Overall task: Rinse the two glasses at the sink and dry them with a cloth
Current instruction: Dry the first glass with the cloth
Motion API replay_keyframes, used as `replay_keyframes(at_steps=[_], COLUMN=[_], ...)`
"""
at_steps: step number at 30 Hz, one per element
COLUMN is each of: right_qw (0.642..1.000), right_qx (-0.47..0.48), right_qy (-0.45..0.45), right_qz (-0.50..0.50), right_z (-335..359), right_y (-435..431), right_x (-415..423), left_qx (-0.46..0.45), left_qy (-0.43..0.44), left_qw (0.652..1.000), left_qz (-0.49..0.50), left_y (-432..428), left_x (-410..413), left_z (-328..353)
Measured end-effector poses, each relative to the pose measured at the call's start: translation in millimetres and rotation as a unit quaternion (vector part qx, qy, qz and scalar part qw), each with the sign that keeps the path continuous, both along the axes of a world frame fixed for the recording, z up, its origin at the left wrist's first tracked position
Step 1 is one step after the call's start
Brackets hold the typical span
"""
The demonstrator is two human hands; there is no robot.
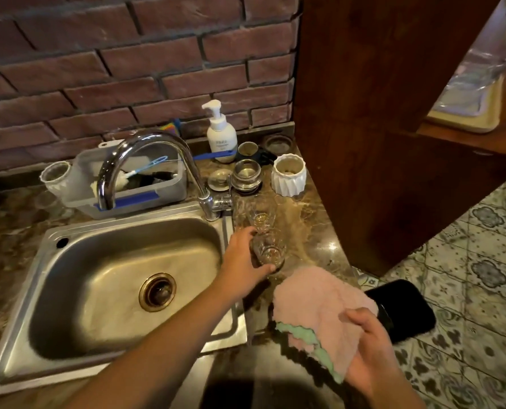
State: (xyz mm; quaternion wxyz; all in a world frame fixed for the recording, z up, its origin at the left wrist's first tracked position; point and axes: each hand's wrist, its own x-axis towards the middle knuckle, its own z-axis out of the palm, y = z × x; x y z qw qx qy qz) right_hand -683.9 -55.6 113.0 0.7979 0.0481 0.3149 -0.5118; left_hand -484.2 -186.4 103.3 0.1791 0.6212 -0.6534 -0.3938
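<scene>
- Near glass [269, 252]: clear, on the marble-look table [313, 231], just past the sink's right rim at 3 o'clock of the basin. L hand [241, 259] wraps it from the left, fingers and thumb curled round it.
- 2nd glass [262, 219]: clear, upright, at 12 o'clock of the 1st and just beside it. No hand on it; can't tell if the two touch.
- Cloth [319, 305]: pink w/ green scalloped edge, at 5 o'clock of the near glass. R hand [371, 346] grips its lower right part, bunched.
- Writing: white pump bottle [220, 134] at 12 o'clock by the wall has grey lettering on the front, too blurred to read.
- Sink [98, 225]: steel, brass-colour drain mid-basin. Chrome faucet [151, 138] arches over the back rim, spout toward 9 o'clock.
- Grey plastic tub [169, 187] behind the faucet, 11 o'clock: holds brushes, one w/ a blue handle.
- White ribbed cup [288, 178] at 1 o'clock of the glasses, contents unclear; steel cups [247, 174] just left of it.
- Room: red brick wall [127, 69] at the back, dark wood panel [378, 113] at 2 o'clock, patterned tile floor [467, 276] at 4 o'clock w/ a black object [405, 308] near the table edge.
</scene>
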Motion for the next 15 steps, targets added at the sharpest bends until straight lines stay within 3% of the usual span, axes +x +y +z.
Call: replay_keyframes(at_steps=[6,15], right_qw=[0.998,0.996], right_qx=[0.038,0.055], right_qy=[0.009,0.029], right_qz=[-0.044,-0.060], right_z=[-22,-31], right_y=[-16,-53], right_x=[-23,-6], left_qx=[0.064,0.022], left_qy=[0.138,0.164], left_qw=[0.986,0.979], left_qz=[0.065,0.119], left_y=[8,-6], left_x=[-14,-25], left_z=[-41,-60])
